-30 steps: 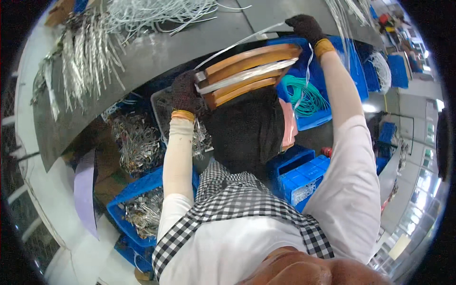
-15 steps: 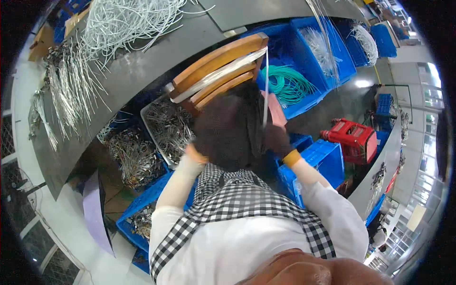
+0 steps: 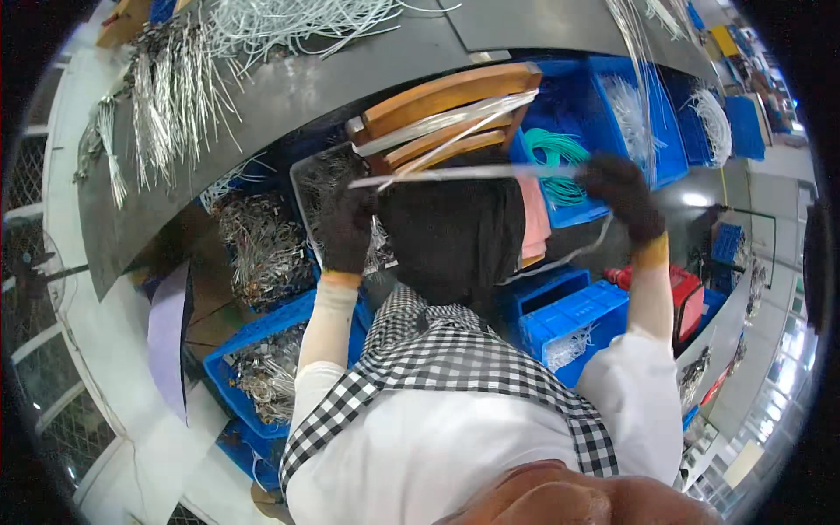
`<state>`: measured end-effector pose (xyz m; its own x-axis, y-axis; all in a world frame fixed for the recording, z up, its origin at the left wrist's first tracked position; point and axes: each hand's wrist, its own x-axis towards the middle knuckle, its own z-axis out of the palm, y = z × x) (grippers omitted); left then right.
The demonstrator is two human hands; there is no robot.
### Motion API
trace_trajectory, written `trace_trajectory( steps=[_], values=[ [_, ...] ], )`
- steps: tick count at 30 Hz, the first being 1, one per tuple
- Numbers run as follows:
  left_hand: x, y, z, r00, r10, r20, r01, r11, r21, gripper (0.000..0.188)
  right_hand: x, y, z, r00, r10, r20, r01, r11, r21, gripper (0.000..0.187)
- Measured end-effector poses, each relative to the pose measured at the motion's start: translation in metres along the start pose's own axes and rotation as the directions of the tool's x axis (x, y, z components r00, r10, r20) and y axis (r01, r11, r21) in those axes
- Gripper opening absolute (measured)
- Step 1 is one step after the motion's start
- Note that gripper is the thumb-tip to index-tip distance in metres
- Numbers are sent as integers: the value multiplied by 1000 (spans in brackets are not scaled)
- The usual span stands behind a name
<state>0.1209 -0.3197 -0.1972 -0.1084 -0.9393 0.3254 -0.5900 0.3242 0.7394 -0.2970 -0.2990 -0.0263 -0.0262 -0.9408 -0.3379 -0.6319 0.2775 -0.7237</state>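
Both of my hands wear dark gloves with orange-yellow cuffs. My left hand (image 3: 348, 229) is closed on one end of a white strip (image 3: 477, 174), blurred by motion. My right hand (image 3: 623, 197) grips the strip farther right, and a loose tail trails below that hand. The strip runs nearly level between my hands, in front of a wooden chair (image 3: 451, 101). White strands are wound across the chair's back slats. A black cloth (image 3: 451, 232) covers the chair below them, and a pink cloth (image 3: 532, 214) hangs at its right side.
A grey table (image 3: 289, 109) beyond the chair carries white cords (image 3: 297, 22) and bundled silvery wires (image 3: 179, 96). Blue crates stand around me; one holds green cord (image 3: 556, 157), another metal-ended wires (image 3: 267, 372). A red stool (image 3: 687, 302) stands at the right.
My right hand has swung up and outward. My left hand has come up beside the chair back. The strip, steeply upright before, now stretches across between my hands.
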Motion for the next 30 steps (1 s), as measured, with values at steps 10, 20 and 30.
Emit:
trace_trajectory(
  steps=[10,20,30],
  values=[
    [90,-58,35,997,68,-31,-69,997,-34,26,311,-37,-12,734,-616,287,604,397,-691,27],
    [133,-53,64,977,-49,208,121,928,-352,24,138,199,-21,1000,-15,-2,9,681,-732,28],
    [40,131,70,696,692,194,-639,719,-272,40,-84,72,164,985,-150,-80,119,943,-310,24]
  ],
)
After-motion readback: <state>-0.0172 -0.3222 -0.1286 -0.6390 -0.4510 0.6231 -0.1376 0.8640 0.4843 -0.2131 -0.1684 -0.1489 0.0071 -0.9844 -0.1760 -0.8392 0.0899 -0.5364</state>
